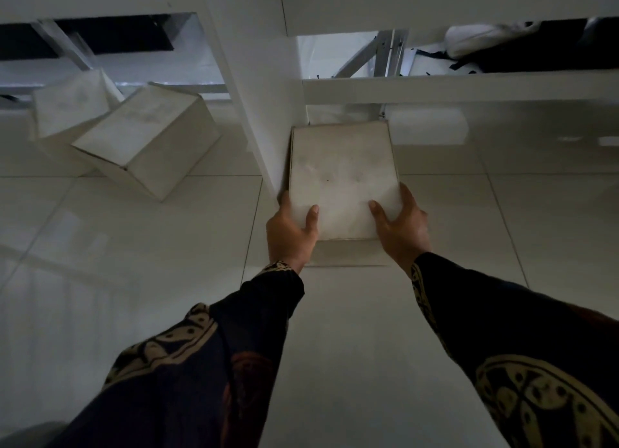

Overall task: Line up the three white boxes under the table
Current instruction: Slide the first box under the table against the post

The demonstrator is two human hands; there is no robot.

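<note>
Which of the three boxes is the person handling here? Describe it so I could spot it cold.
Start at the slanted white table leg in mid-frame. The flat white cardboard box lies on the floor just right of it, gripped by the left hand and right hand. The other two white boxes sit left of the leg, untouched and askew.

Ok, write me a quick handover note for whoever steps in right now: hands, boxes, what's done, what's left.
Left hand: gripping the near left corner of the flat white cardboard box, thumb on top.
Right hand: gripping its near right corner in the same way.
That box lies on the glossy tiled floor, hard against the white table leg on its left.
The angled white cardboard box sits askew further left, and the third white box is behind it; whether they touch is unclear.
Done: nothing lined up yet.
Left: bring all three boxes into one row under the table.
</note>
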